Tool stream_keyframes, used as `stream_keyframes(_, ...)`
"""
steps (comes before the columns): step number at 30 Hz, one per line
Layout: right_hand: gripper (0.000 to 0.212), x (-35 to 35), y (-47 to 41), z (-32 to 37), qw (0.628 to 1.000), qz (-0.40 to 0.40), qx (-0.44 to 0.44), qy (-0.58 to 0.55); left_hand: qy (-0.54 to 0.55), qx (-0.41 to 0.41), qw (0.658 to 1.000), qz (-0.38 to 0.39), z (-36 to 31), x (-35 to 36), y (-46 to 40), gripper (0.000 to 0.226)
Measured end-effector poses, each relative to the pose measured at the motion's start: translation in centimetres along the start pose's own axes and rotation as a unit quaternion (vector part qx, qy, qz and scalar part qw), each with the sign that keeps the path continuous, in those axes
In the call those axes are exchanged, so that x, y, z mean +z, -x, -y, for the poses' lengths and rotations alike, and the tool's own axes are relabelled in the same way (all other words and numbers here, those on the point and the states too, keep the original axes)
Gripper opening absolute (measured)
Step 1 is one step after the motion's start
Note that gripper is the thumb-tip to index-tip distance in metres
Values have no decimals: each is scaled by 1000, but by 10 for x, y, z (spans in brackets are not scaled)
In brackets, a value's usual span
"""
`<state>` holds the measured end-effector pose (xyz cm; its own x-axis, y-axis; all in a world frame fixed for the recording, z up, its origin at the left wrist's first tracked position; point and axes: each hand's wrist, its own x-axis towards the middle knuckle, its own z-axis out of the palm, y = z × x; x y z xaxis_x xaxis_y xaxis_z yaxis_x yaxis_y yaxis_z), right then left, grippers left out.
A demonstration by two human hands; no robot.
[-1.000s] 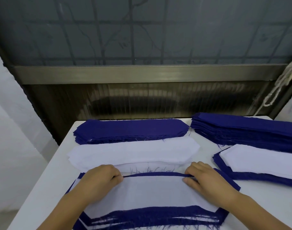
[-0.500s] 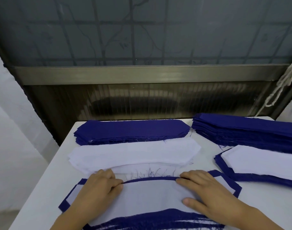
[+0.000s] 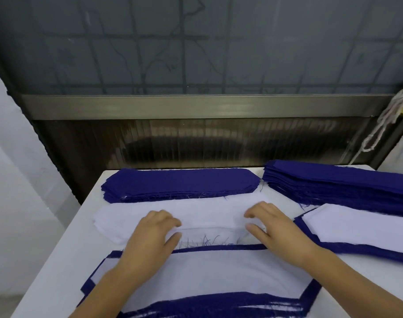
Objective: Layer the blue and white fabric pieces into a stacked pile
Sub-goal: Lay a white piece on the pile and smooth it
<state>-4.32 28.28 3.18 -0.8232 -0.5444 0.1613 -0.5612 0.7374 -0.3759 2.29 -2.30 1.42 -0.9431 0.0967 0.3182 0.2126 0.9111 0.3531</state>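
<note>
No readable text, label or number shows anywhere.

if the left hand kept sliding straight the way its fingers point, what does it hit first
The left hand points away from the person, across the white fabric stack it already touches. Going straight on, it would likely meet the near edge of the blue fabric stack behind it first, though depth is hard to judge.

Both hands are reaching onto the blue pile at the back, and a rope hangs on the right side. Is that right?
Not quite. In the head view the left hand and right hand are on the white pile, which lies in front of the blue pile, not on the blue one. The rope does hang on the right.
</note>
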Motion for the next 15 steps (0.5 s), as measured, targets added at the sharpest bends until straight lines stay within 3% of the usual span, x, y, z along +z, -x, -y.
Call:
stream_keyframes(10, 10, 29, -65, -15, 998, 48, 22, 31, 123, -33, 984, 123, -25, 38, -72, 25)
stream_keyframes(15, 25, 29, -76, -17, 996, 63, 50, 25, 97, -41, 987, 123, -26, 45, -80, 32)
